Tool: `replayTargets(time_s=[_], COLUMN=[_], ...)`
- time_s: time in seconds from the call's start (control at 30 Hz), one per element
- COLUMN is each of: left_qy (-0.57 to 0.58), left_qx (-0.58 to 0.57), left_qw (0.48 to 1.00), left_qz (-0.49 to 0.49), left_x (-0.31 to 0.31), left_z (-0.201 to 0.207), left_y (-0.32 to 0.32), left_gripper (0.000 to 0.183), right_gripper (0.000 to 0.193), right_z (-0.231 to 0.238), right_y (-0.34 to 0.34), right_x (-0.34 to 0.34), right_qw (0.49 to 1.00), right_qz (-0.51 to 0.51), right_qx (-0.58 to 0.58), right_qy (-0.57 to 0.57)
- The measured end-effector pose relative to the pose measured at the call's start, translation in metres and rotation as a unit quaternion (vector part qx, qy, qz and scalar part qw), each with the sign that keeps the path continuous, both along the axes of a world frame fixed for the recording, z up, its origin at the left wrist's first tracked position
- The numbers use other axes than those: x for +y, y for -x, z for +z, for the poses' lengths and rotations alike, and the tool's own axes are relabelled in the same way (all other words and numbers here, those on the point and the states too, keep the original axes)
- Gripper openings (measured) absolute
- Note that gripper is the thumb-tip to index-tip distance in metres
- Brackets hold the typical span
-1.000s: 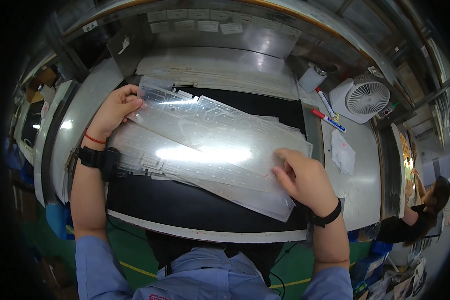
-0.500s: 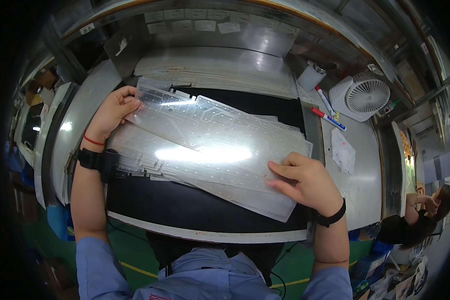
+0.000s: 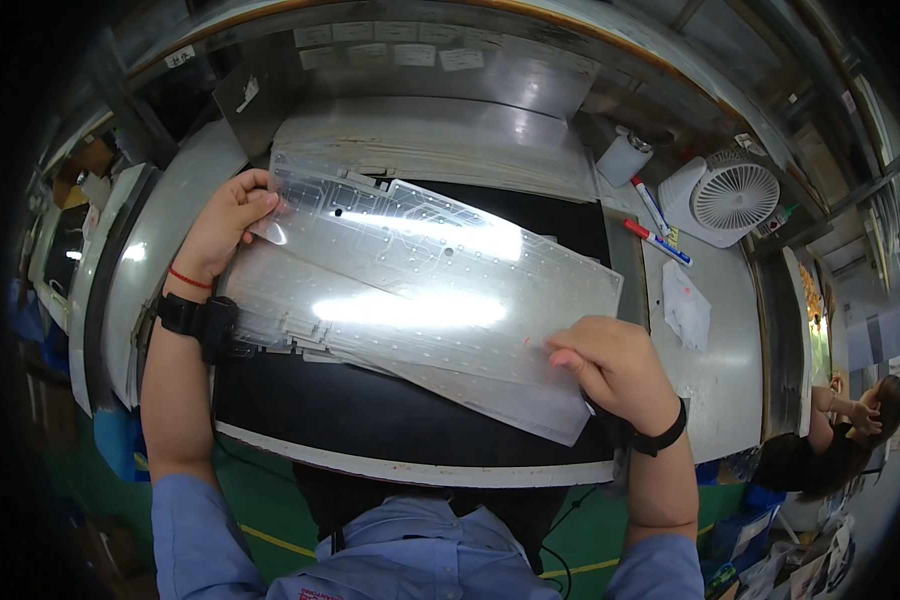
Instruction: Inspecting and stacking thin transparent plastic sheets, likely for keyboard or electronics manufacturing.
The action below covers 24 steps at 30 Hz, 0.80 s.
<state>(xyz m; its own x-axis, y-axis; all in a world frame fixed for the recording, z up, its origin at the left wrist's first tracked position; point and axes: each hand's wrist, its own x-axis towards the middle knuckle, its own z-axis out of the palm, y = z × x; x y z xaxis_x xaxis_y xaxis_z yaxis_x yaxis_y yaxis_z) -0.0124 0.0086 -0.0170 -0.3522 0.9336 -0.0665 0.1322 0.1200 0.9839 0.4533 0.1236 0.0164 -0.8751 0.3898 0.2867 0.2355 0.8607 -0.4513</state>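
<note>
A clear plastic sheet (image 3: 420, 250) with fine printed traces and small dots lies slanted over a stack of similar sheets (image 3: 450, 392). My left hand (image 3: 232, 222) pinches its far left corner between thumb and fingers, raising that end off the stack. At the right end, my right hand (image 3: 620, 370) is closed with thumb and index together at the sheet's edge. A fingertip shows faintly through the film there. The stack rests on a black mat (image 3: 370, 405). Bright glare hides part of the sheets' surface.
Behind the mat is a pile of flat grey sheets (image 3: 420, 135). To the right are two markers (image 3: 658, 242), a crumpled white tissue (image 3: 686, 305), a bottle (image 3: 624, 158) and a white fan (image 3: 735, 195). Another person (image 3: 840, 440) is at far right.
The sheet's left part has lifted and flexed, and its traces show more clearly. My right thumb and index finger have come together from a wider spread.
</note>
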Motion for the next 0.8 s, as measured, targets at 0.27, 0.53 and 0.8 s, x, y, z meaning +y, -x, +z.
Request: replayTargets(time_s=[0.27,0.53,0.8], left_qy=[0.013,0.016,0.011], left_qx=[-0.004,0.002,-0.017], left_qw=[1.0,1.0,1.0], left_qz=[-0.002,0.006,-0.01], left_x=[0.0009,0.0005,0.0005], left_z=[-0.0012,-0.0002,0.0005], left_y=[0.0023,0.0007,0.0004], left_gripper=[0.017,0.014,0.017], right_gripper=[0.033,0.025,0.019], right_z=[-0.0007,-0.0013,-0.001], right_y=[0.0074,0.0027,0.0043], right_x=[-0.0056,-0.002,-0.0089], right_qw=[0.993,0.999,1.0], right_qz=[-0.065,-0.031,0.008], right_qx=[-0.068,-0.004,0.005], right_qy=[-0.072,-0.02,-0.006])
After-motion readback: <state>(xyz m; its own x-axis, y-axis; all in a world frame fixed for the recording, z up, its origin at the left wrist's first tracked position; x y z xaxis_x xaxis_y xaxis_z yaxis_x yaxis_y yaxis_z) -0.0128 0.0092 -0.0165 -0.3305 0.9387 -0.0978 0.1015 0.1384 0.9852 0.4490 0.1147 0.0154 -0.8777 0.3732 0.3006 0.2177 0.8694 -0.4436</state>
